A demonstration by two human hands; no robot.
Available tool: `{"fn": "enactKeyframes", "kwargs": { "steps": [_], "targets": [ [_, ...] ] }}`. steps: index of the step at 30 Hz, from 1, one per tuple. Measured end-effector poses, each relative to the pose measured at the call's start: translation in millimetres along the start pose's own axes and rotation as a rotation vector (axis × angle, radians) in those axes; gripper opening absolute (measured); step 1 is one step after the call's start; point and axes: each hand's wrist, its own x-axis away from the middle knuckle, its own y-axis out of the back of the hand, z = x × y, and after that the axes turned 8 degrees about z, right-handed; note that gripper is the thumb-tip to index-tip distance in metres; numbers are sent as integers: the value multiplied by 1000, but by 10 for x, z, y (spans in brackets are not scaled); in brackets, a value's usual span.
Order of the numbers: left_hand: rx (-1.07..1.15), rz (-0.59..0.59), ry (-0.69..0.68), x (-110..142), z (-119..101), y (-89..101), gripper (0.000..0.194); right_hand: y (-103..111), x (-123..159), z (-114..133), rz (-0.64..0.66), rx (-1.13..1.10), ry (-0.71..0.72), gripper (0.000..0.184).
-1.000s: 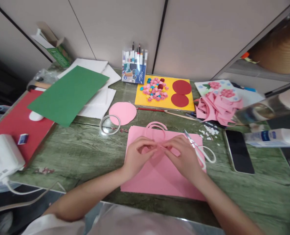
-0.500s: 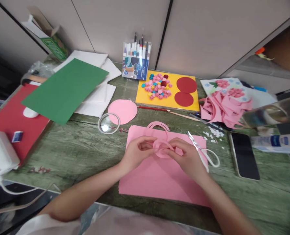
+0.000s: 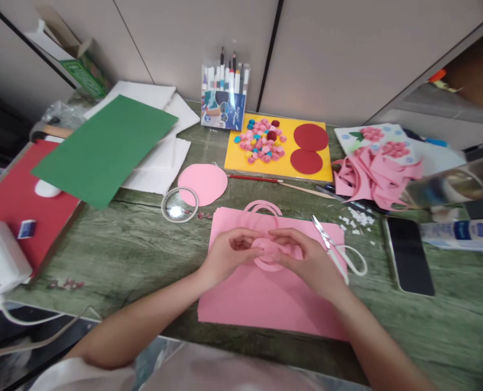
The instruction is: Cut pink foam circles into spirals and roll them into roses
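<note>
A curled pink paper strip [image 3: 269, 263] is pinched between my two hands, above a stack of pink paper [image 3: 261, 304]. My left hand [image 3: 233, 251] closes on its left side with thumb and fingers. From the right, my right hand [image 3: 302, 254] grips it too, thumb in front and fingers behind. Loops of the pink strip [image 3: 265, 204] stick out beyond my fingers at the stack's far edge. Scissors with white handles [image 3: 331, 245] lie partly open on the stack, just right of my right hand.
Behind lie a pink paper disc [image 3: 204, 182], a tape roll [image 3: 163, 206] and a yellow sheet [image 3: 237, 165] bearing small paper rolls and red discs. At right are pink scraps [image 3: 375, 174], a phone [image 3: 410, 258] and a tube [image 3: 461, 233]. Green paper [image 3: 106, 149] is at left.
My right fingers have shifted left and closer to my left fingers, covering more of the curled strip's far side. The other things stay in place; the view has tilted slightly.
</note>
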Motion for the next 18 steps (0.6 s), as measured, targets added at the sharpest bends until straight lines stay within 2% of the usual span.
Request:
{"fn": "enactKeyframes", "kwargs": {
  "steps": [5, 10, 18],
  "targets": [
    [13, 6, 21, -9, 25, 7, 32, 10, 1, -22, -1, -23, 18, 21],
    [-1, 3, 38, -8, 12, 2, 29, 14, 14, -55, -8, 39, 82, 27],
    [185, -16, 56, -35, 33, 42, 32, 89, 45, -90, 23, 374, 443, 33]
  ]
}}
